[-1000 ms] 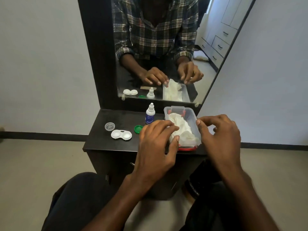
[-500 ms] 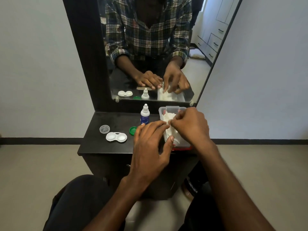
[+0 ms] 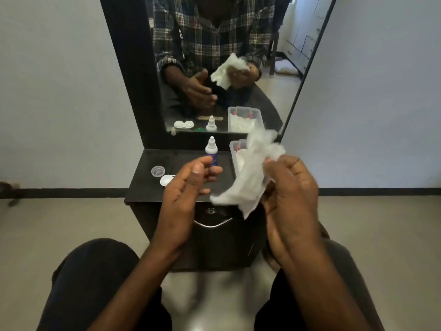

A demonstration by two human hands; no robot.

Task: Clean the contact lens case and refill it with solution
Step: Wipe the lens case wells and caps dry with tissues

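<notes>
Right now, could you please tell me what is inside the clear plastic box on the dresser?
The clear plastic box holds white tissues. Most of its inside is hidden behind the tissue in the right hand, so anything else there cannot be seen.

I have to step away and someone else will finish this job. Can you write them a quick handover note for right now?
Right hand: holds a white tissue in the air.
Left hand: open, empty, above the dresser top.
Lens case: on the dresser, partly hidden by the left hand; clear cap beside it.
Solution bottle: upright, nozzle uncovered.
Tissue box: open, at right.
Done: tissue in hand.
Left: wipe the case, refill it.
</notes>
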